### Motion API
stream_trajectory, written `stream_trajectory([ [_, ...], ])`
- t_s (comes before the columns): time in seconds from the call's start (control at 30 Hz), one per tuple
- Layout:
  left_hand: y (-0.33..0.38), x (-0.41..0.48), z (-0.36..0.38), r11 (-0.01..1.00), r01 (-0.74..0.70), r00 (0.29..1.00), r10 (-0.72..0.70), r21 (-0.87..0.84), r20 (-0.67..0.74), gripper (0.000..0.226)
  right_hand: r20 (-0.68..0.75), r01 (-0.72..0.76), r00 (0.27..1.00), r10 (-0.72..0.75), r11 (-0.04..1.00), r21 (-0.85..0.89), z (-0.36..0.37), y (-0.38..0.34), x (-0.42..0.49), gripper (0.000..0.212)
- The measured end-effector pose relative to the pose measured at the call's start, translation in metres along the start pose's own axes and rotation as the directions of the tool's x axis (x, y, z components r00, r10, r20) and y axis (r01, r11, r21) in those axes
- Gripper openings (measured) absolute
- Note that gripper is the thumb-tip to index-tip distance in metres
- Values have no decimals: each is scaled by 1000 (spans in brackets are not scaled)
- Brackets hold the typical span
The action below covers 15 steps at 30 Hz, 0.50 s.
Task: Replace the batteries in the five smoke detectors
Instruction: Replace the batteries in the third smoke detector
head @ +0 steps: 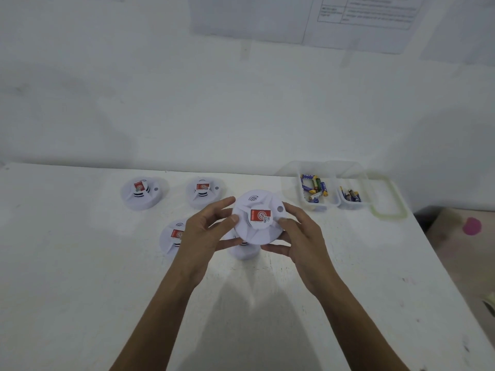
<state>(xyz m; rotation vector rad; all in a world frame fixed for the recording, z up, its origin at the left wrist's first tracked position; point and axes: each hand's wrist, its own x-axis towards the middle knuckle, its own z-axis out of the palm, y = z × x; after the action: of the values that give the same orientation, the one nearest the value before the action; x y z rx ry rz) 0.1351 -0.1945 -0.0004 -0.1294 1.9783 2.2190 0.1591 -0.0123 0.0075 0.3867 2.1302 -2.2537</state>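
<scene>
I hold one smoke detector [254,234] lifted over the middle of the bench [80,263], label up, my left hand [203,234] and right hand [302,236] each gripping opposite sides of its rim, its twist axis upright between them, with the battery tub [321,208] far right, nearer my right grip.

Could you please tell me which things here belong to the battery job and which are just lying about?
Job: smoke detector held by left hand and right hand; four more detectors on the table; two tubs of batteries.
Lying about: green-rimmed lid; pink object at the right; papers on the wall.
</scene>
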Motion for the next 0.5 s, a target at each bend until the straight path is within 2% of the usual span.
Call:
stream_trajectory([
  [0.17,-11,25,10,1000,-24,995,23,-7,-98,25,-79,17,997,-23,997,-78,-1,3,22,19],
  [0.27,-13,45,21,999,-43,991,44,11,-127,20,-113,29,993,-43,992,-120,-2,9,44,22],
  [0.5,-23,108,31,994,-13,996,23,110,-87,32,-128,1,991,-44,948,-318,-3,26,99,36],
])
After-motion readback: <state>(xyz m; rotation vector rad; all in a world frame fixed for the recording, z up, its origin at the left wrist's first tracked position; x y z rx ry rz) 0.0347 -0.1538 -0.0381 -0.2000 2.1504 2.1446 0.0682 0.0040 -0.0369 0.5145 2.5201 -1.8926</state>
